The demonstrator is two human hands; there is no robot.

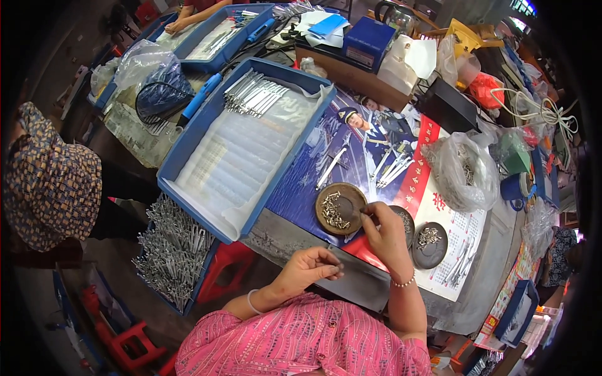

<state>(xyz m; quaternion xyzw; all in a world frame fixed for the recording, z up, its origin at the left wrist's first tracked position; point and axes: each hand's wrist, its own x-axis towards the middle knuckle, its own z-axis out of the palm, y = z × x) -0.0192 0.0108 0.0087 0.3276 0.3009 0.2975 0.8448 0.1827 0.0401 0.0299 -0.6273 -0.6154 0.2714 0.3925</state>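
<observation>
Small brassy metal pieces [333, 210] could be spilled if the round brown dish [355, 200] is nudged by the right hand [385, 234], fingers nearly closed, hold unclear; left hand [307, 269] half-curled, seemingly empty.

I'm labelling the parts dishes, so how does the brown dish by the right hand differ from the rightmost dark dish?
Colour: the brown dish is a warm brown; the dark dish is grey-black.
Place: the brown dish lies at the fingertips of the right hand; the dark dish sits to the right of that hand.
Size: the brown dish looks larger than the dark dish in this view.
Both are round and hold small metal pieces.
</observation>
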